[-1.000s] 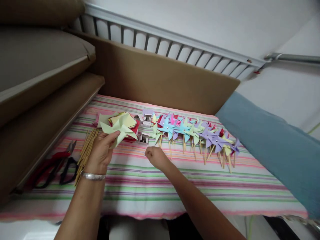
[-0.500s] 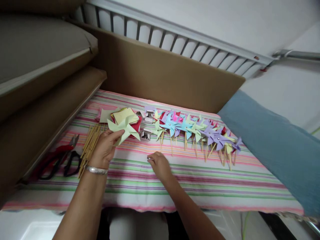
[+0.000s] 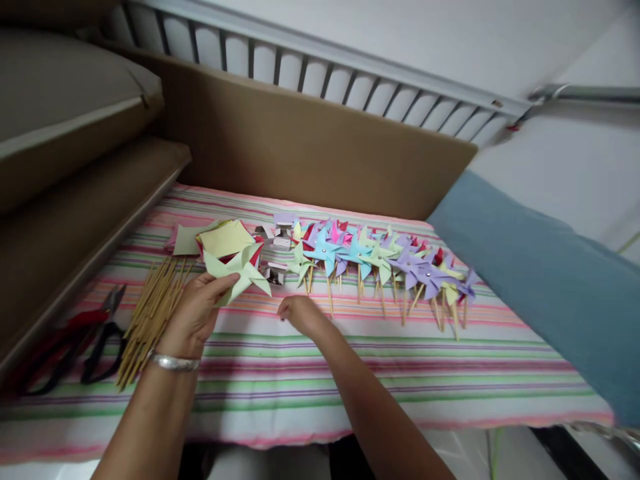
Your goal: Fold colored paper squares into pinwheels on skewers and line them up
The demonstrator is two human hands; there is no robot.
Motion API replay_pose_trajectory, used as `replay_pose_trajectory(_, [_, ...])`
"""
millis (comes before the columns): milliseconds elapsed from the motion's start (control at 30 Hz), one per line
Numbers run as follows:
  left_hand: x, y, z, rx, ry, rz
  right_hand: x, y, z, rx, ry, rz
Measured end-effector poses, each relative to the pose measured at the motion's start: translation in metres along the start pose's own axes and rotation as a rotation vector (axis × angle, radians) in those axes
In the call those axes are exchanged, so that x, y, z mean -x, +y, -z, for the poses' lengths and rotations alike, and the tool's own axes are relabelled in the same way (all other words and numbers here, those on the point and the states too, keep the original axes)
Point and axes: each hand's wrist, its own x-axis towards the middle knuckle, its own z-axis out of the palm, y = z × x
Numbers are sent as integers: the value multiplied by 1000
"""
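Between the thumb and fingers of my left hand is a pale green paper pinwheel, its blades folded in and no stick on it. To its right, my right hand is held with its fingers curled together over the striped cloth. Whatever is in those fingertips is too small or hidden to make out. Just beyond that hand stands a small open box with dark bits inside. Behind the pinwheel lies a stack of coloured paper squares.
Finished pinwheels on sticks lie in a long row at the right. Thin wooden sticks and scissors rest on the left. A brown board lines the back of the striped cloth.
The view has shifted, so most things sit further left. My right hand has come nearer the small boxes and the pinwheel, its fingers turned further down. My left hand still holds the pinwheel.
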Motion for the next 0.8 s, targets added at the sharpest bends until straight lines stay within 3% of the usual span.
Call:
replay_pose_trajectory(233, [-2, -4, -3, -40, -4, 4, 32, 16, -8, -144, 247, 25])
replay_pose_trajectory(367, [-1, -5, -9, -16, 5, 2, 36, 7, -19, -43, 316, 0])
replay_pose_trajectory(567, [-1, -7, -10, -20, 27, 22, 21, -11, -26, 207, 212, -81])
replay_pose_trajectory(700, [-5, -12, -9, -43, -1, 32, 15, -10, -25, 168, 162, -24])
replay_pose_trajectory(800, [-8, -17, -9, -42, -10, 32, 11, -5, -12, 100, 133, -16])
